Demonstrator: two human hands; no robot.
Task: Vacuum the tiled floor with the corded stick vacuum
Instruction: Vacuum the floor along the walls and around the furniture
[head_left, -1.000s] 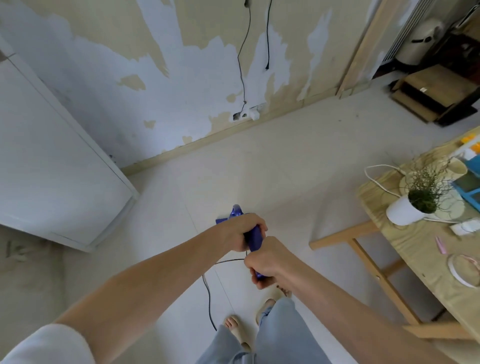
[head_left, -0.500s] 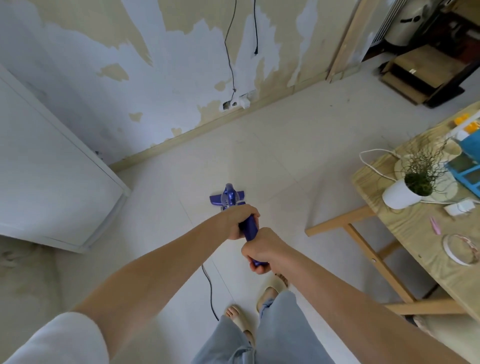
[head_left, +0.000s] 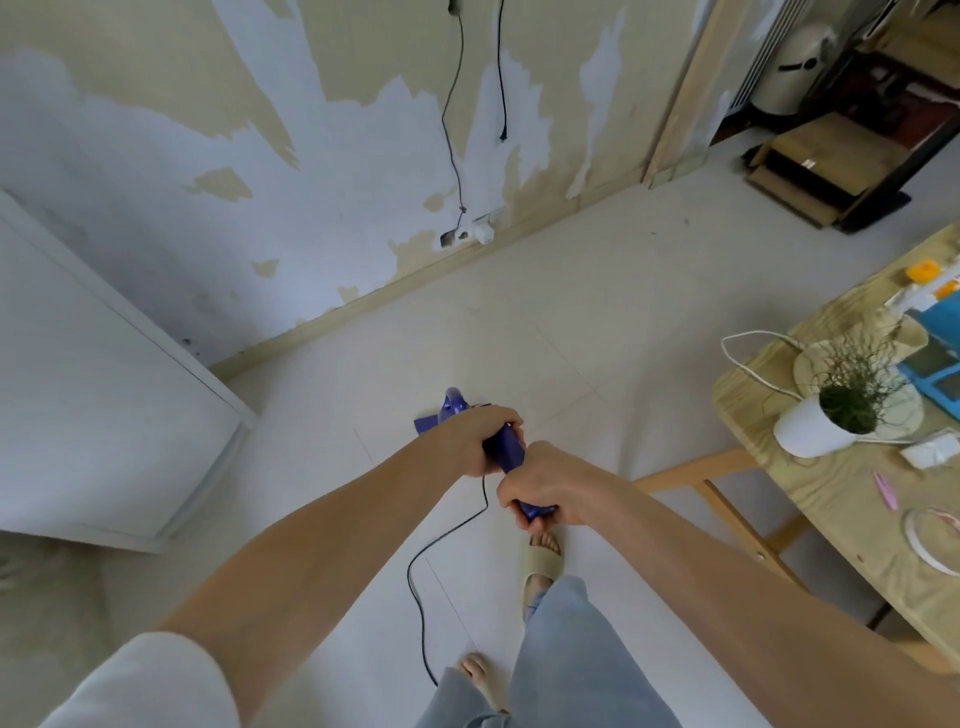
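Compared with the earlier frames, the view has swung a little to the right and tilted, so the wall socket (head_left: 470, 232) now sits higher and nearer the middle, and the black cord (head_left: 441, 551) now curves in a wider loop on the floor; the right foot in a beige sandal (head_left: 542, 564) shows further forward than before, while both hands keep the same stacked grip. A person looks down along two bare forearms at a purple stick vacuum (head_left: 506, 452) held out in front over the pale tiled floor (head_left: 571, 322). The left hand (head_left: 478, 439) wraps its curled fingers tightly round the upper part of the handle, and the right hand (head_left: 545, 486) grips the end of the handle just behind it, fingers closed round it, the two hands nearly touching. The vacuum is glossy deep purple; most of its shaft is hidden behind the hands, and only a rounded body and a flat winged head (seen end-on, so its shape is hard to read) show beyond the left knuckles, low on the floor in the middle of the room. The cord drops from under the handle and trails back beside light blue trouser legs. To the left stands a white cabinet (head_left: 104, 415); ahead is a wall (head_left: 260, 130) with peeling paint. To the right, a wooden table (head_left: 831, 499) carries a small potted plant (head_left: 831, 415) in a white pot.
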